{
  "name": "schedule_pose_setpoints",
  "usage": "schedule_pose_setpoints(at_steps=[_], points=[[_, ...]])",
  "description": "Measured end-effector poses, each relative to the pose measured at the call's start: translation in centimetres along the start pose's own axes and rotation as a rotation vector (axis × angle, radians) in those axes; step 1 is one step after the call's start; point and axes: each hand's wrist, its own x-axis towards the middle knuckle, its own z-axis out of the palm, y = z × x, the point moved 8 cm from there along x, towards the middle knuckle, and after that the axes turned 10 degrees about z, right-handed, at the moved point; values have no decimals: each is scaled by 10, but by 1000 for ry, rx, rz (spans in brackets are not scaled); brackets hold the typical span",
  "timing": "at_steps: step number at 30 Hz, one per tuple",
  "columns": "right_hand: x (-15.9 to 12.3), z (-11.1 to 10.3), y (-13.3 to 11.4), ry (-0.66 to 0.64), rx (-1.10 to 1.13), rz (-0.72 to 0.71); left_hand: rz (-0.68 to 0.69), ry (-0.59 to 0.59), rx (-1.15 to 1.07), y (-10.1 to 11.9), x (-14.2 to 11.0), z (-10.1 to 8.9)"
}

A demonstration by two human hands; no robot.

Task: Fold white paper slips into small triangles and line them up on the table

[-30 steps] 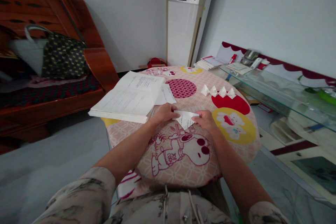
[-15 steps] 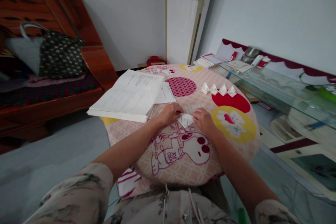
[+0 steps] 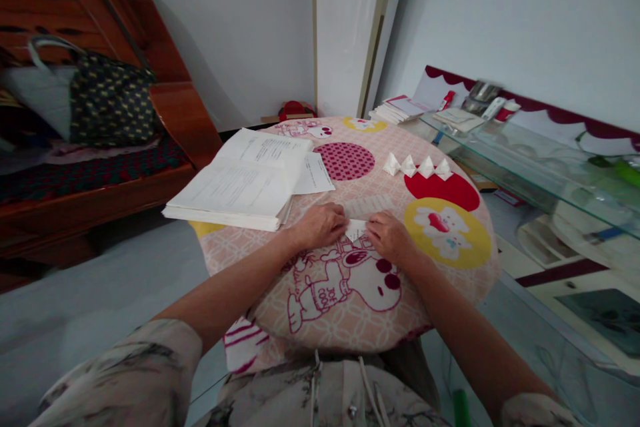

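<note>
Two-handed work on a small folded paper (image 3: 356,231). The paper lay on the cloth-covered tabletop (image 3: 330,340), between the hands, with its printed middle exposed and a point directed toward the person. The left hand (image 3: 324,225) held its left end with curled fingers; the right hand (image 3: 391,236) held its right end likewise. The undersides of both grips were hidden. The step in hand was judged to be the setting of a fold: good execution called for edges matched before any pressure, one end kept steady, and the crease pressed from the middle outward, without the soft cloth bunching beneath. Four white folded pieces (image 3: 427,167) stood in a row beyond the right hand; an open book (image 3: 235,180) lay beyond the left, a loose sheet (image 3: 315,175) at its right edge.
</note>
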Motion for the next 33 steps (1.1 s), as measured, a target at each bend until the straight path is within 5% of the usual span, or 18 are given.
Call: schedule_pose_setpoints(at_steps=[7,17,24,30,33], points=[[14,1,16,43,79,179,-218,77,-76,-17,11,-2],[20,-7,11,-54,80,237,-262,21,-233,-28,15,4],[21,-9,33,-24,569,395,-246,116,-364,-26,8,1],[10,-5,43,-63,1080,535,-248,282,-867,-24,1,1],[7,-15,40,-11,1166,559,-250,361,-916,-23,-1,-6]])
